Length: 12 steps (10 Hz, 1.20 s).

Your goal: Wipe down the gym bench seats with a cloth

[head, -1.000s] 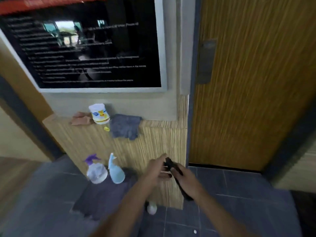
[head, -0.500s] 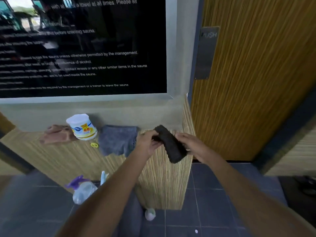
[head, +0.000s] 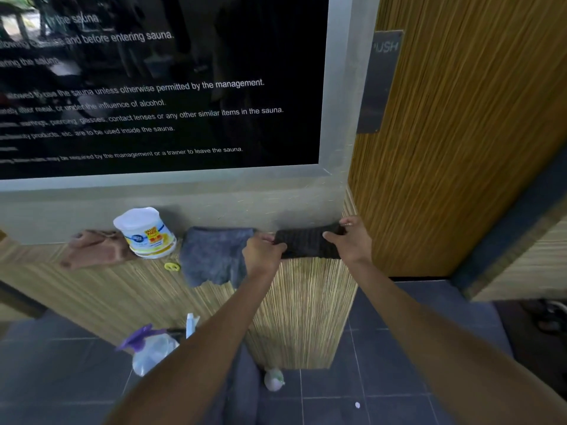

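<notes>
A folded black cloth [head: 306, 242] lies across the right end of a low wood-grain ledge [head: 303, 289], stretched flat between my two hands. My left hand [head: 262, 253] pinches its left edge. My right hand [head: 349, 240] pinches its right edge near the wall corner. A grey cloth [head: 214, 256] hangs over the ledge just left of my left hand. No gym bench is in view.
On the ledge stand a white wipes tub [head: 144, 233], a brown cloth [head: 95, 248] and a small yellow item [head: 171, 266]. Spray bottles [head: 150, 348] stand on the tiled floor below. A wooden push door [head: 460, 133] is at right, a black sauna rules sign [head: 153, 87] above.
Both hands have lifted the black cloth from near the floor up to the ledge top and spread it out flat there. The view has moved closer to the wall.
</notes>
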### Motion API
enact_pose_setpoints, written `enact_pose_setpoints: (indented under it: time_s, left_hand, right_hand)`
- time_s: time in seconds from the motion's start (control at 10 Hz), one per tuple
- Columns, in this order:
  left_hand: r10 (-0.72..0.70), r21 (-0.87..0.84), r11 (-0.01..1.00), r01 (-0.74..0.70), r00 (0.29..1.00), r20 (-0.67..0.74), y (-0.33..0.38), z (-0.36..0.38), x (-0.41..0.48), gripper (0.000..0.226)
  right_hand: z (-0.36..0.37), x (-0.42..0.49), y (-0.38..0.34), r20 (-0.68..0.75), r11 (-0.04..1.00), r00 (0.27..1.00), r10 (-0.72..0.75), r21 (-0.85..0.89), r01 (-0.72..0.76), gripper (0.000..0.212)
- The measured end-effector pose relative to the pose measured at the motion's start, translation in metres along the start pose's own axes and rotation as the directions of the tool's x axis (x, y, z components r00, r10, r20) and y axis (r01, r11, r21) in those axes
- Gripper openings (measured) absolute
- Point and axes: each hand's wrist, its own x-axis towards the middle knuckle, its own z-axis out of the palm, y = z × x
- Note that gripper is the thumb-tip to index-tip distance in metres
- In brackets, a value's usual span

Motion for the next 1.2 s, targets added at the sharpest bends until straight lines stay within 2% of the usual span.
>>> enact_pose_setpoints:
  time_s: [0.1, 0.2, 0.3, 0.4, 0.5, 0.9, 1.0, 1.1, 1.2]
  left_hand:
    - [0.111, 0.144, 0.984, -0.108, 0.994, -0.015, 0.001, 0.0, -0.004, 0.025]
    - [0.219, 0.266, 0.94, -0.213, 0.976, 0.005, 0.0, 0.0, -0.01, 0.026]
    - [0.414, 0.463, 0.787, -0.407, 0.906, 0.093, -0.008, 0.003, -0.01, 0.035]
    - [0.525, 0.604, 0.593, -0.533, 0.825, 0.212, -0.014, 0.004, -0.01, 0.037]
    - [0.517, 0.637, 0.564, -0.526, 0.826, 0.225, -0.015, 0.005, -0.009, 0.036]
    - [0.474, 0.627, 0.606, -0.489, 0.855, 0.209, 0.0, -0.002, -0.015, 0.035]
    - [0.483, 0.596, 0.637, -0.488, 0.856, 0.184, 0.0, -0.006, -0.023, 0.032]
    - [0.527, 0.492, 0.692, -0.528, 0.835, 0.155, -0.015, -0.013, -0.035, 0.024]
    - [0.528, 0.454, 0.705, -0.545, 0.831, 0.178, -0.087, -0.028, -0.074, 0.036]
  right_hand:
    - [0.005, -0.001, 0.002, -0.036, 0.997, 0.998, -0.052, -0.058, 0.049, 0.034]
    - [0.006, 0.002, 0.008, -0.044, 0.975, 0.99, -0.131, -0.186, 0.12, 0.021]
    - [0.006, 0.001, 0.017, -0.004, 0.925, 0.978, -0.207, -0.328, 0.194, 0.021]
    - [0.001, -0.005, 0.022, 0.042, 0.879, 0.965, -0.257, -0.406, 0.252, 0.025]
    - [-0.003, -0.012, 0.023, 0.085, 0.827, 0.953, -0.289, -0.479, 0.294, 0.028]
    - [-0.016, -0.016, 0.016, 0.12, 0.817, 0.953, -0.277, -0.493, 0.299, 0.028]
    - [-0.017, -0.022, 0.018, 0.097, 0.836, 0.951, -0.294, -0.456, 0.305, 0.027]
    - [-0.023, -0.033, 0.037, 0.075, 0.907, 0.944, -0.32, -0.264, 0.328, 0.024]
    - [-0.032, -0.066, 0.094, 0.127, 0.965, 0.981, -0.149, -0.197, 0.173, 0.022]
